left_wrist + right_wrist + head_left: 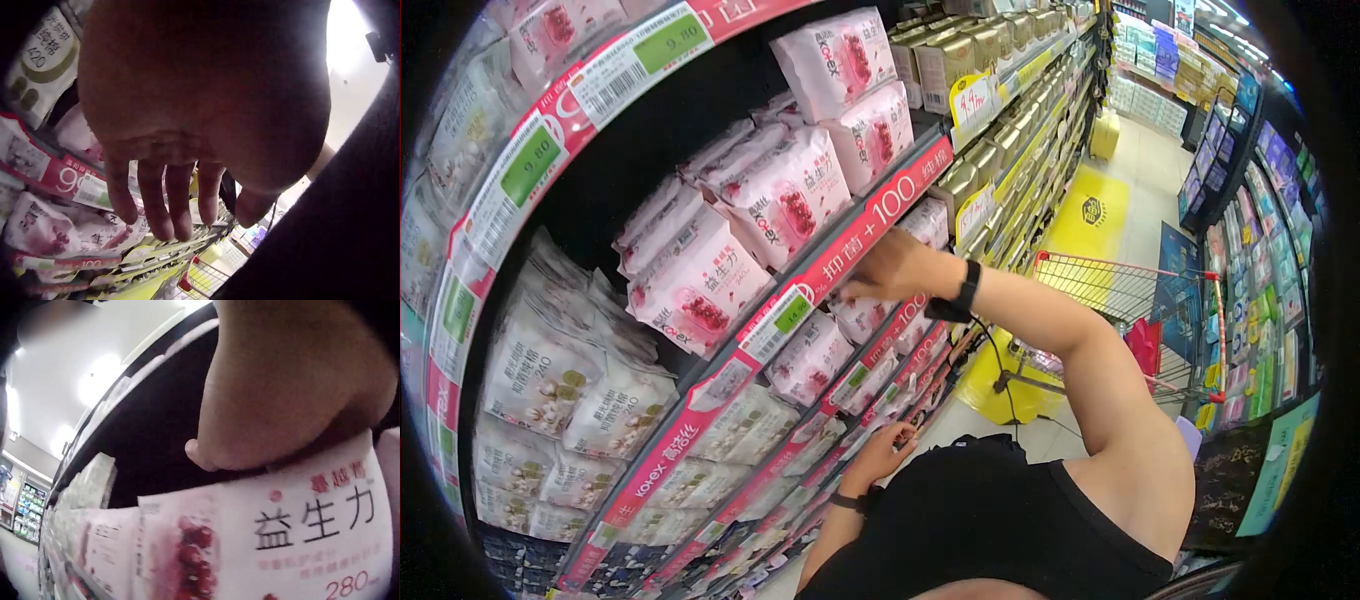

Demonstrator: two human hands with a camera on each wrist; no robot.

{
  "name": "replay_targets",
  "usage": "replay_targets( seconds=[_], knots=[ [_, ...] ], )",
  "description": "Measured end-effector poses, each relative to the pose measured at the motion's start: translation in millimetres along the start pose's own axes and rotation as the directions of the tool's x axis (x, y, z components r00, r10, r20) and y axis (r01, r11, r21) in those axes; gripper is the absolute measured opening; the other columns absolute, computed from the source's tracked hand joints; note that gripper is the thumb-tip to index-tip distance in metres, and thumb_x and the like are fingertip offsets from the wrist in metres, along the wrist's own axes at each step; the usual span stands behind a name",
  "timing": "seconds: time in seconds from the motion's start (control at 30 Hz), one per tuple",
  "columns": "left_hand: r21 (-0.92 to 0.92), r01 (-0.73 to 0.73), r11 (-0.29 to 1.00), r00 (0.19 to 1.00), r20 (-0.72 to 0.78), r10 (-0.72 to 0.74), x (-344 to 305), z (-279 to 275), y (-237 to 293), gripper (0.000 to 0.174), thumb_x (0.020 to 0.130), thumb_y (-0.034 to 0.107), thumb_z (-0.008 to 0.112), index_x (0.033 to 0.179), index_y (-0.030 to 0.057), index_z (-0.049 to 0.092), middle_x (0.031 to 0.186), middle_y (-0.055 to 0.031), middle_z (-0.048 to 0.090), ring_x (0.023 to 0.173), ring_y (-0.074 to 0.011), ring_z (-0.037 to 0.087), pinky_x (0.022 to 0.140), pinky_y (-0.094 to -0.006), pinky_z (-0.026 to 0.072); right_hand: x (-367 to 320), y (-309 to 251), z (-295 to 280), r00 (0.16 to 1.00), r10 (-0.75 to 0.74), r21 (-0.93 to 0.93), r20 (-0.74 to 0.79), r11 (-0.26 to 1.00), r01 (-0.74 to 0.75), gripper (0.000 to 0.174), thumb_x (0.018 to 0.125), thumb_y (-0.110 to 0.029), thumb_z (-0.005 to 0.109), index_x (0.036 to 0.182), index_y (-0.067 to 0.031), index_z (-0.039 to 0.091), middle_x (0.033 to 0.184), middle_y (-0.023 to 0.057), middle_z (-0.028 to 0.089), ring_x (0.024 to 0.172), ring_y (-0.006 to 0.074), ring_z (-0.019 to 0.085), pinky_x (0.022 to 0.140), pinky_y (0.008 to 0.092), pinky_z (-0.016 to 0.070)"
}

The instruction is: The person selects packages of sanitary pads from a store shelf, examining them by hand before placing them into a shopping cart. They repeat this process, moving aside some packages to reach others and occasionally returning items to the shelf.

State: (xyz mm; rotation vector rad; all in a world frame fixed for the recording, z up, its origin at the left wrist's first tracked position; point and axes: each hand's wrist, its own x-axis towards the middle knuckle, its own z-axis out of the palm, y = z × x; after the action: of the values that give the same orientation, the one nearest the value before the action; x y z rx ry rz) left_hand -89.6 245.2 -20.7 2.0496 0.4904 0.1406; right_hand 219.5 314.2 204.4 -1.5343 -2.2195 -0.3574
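Observation:
In the head view my right hand [895, 265] reaches in at a shelf of pink sanitary pad packs, just under a shelf-edge label strip. The right wrist view shows that right hand [294, 394] over the top edge of a pink pad pack [300, 531] with a red fruit picture and the number 280. Most of its fingers are hidden behind the pack, so I cannot tell whether they hold it. My left hand [885, 450] hangs low beside the shelves. Its fingers [178, 206] are loosely bent with nothing in them in the left wrist view.
Pink packs [785, 190] stand stacked on the shelf above, with white packs [530, 390] to the left. A pink label strip [880, 205] edges the shelf. Gold boxes [960, 60] line shelves farther along. Behind my right arm stands a shopping cart [1090, 285] in the aisle.

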Motion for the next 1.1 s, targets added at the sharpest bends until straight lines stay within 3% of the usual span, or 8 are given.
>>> replay_targets(
  seconds=[0.13,0.23,0.33,0.47,0.77,0.97,1.07,1.1],
  knots=[
    [0.016,0.033,0.999,0.999,-0.039,-0.032,-6.4,1.7,-9.4,0.035,0.095,0.02,0.076,0.125,0.0043,0.065,0.103,-0.0076,0.071,0.096,-0.0171,0.067,0.086,-0.0329,0.0528,-32.1,-29.0,-53.2,0.973,-0.197,-0.174,-0.12,0.969,0.175,0.074,0.095,-0.065,0.055,0.134,-0.003,0.063,0.132,0.0208,0.066,0.127,0.0388,0.059,0.114,0.0515,0.0403],
    [-0.02,0.073,0.997,0.997,-0.038,-0.074,-9.8,6.5,-12.0,0.035,0.095,0.025,0.075,0.124,0.0057,0.066,0.105,-0.0076,0.072,0.097,-0.0199,0.068,0.087,-0.0344,0.0527,-36.6,-46.0,-120.7,0.983,-0.054,0.002,0.174,0.999,0.055,0.054,0.095,-0.051,0.066,0.116,-0.002,0.068,0.113,0.0168,0.073,0.11,0.0331,0.069,0.097,0.0452,0.0518],
    [-0.013,0.075,0.997,0.997,-0.023,-0.075,-12.8,9.8,-6.3,0.034,0.096,0.027,0.074,0.122,0.0067,0.066,0.105,-0.0081,0.072,0.097,-0.022,0.068,0.085,-0.0356,0.0531,-37.3,-23.7,-147.6,0.971,0.088,0.368,-0.224,0.93,0.001,0.032,0.092,-0.03,0.074,0.099,0.0001,0.068,0.094,0.0134,0.073,0.089,0.0263,0.072,0.079,0.0375,0.055],
    [-0.044,0.034,0.998,0.999,-0.035,-0.035,-3.7,5.1,4.8,0.03,0.097,0.025,0.072,0.118,0.0051,0.067,0.106,-0.0091,0.072,0.097,-0.0229,0.069,0.085,-0.0368,0.0536,-25.6,6.9,-183.7,0.793,0.203,0.346,-0.574,0.938,0.01,0.015,0.089,-0.011,0.072,0.092,0.0021,0.066,0.081,0.0105,0.067,0.076,0.0184,0.065,0.074,0.0314,0.0521],
    [0.086,-0.169,0.982,0.902,-0.387,0.189,-19.9,-63.9,83.3,0.017,0.094,0.016,0.072,0.103,0.0013,0.07,0.096,-0.0115,0.071,0.087,-0.0241,0.069,0.08,-0.0345,0.0549,9.5,-44.6,-239.8,0.823,-0.307,-0.02,-0.477,0.94,0.339,0.021,0.083,-0.01,0.072,0.101,-0.0008,0.064,0.102,0.0139,0.066,0.098,0.0334,0.063,0.089,0.043,0.0514],
    [0.074,-0.214,0.974,0.822,-0.525,0.22,-43.4,-82.0,110.3,0.011,0.091,0.009,0.074,0.099,0.0023,0.071,0.095,-0.0101,0.071,0.086,-0.0221,0.069,0.078,-0.0326,0.0551,71.2,-70.4,-237.4,0.812,-0.412,0.031,-0.414,0.885,0.465,0.029,0.099,-0.018,0.06,0.119,0.0029,0.064,0.119,0.0199,0.068,0.112,0.0399,0.064,0.099,0.047,0.05],
    [0.15,-0.192,0.97,0.842,-0.483,0.241,-46.6,-72.5,106.7,0.01,0.091,0.008,0.073,0.099,0.002,0.071,0.094,-0.0107,0.07,0.087,-0.0232,0.07,0.078,-0.0331,0.0553,106.4,-87.7,-233.7,0.865,-0.412,0.07,-0.288,0.891,0.448,0.03,0.1,-0.018,0.058,0.121,0.0021,0.065,0.114,0.0218,0.068,0.112,0.0406,0.064,0.099,0.0463,0.0503],
    [0.104,-0.186,0.977,0.854,-0.476,0.213,-47.3,-65.8,108.4,0.011,0.091,0.009,0.073,0.099,0.0021,0.07,0.094,-0.0107,0.07,0.087,-0.0236,0.07,0.078,-0.0334,0.0552,116.4,-90.1,-232.7,0.901,-0.387,0.069,-0.196,0.911,0.406,0.034,0.102,-0.018,0.055,0.129,0.0009,0.062,0.129,0.0212,0.066,0.119,0.038,0.063,0.1,0.0457,0.0503]
  ],
)
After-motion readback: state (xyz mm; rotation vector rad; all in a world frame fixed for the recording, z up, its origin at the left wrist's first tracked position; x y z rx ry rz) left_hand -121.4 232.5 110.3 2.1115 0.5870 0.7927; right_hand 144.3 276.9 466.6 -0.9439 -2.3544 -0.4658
